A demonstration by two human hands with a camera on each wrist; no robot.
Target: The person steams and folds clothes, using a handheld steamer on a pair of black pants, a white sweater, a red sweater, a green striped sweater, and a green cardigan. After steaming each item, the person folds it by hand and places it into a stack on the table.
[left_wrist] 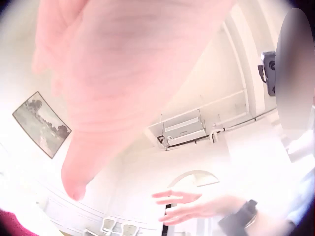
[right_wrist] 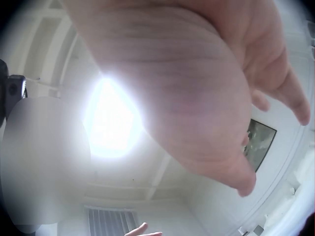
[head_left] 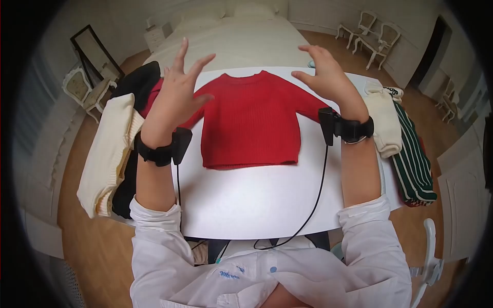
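Note:
A red ribbed sweater (head_left: 250,120) lies spread flat on the white table (head_left: 257,205), its neckline toward the bed and its hem toward the person. The left hand (head_left: 179,95) is raised above the sweater's left sleeve, fingers spread and holding nothing. Over the right sleeve hovers the right hand (head_left: 328,77), its fingers apart and slightly bent, also holding nothing. Both wrist views show the empty palms, the left palm (left_wrist: 123,64) and the right palm (right_wrist: 192,88), with the other hand farther off.
Folded cream knitwear (head_left: 108,154) and dark clothes (head_left: 137,82) are stacked at the table's left edge. At the right edge lie a cream garment (head_left: 385,123) and a green striped one (head_left: 412,159). Beyond the table stands a bed (head_left: 231,41). A black cable (head_left: 319,195) hangs from each wrist camera.

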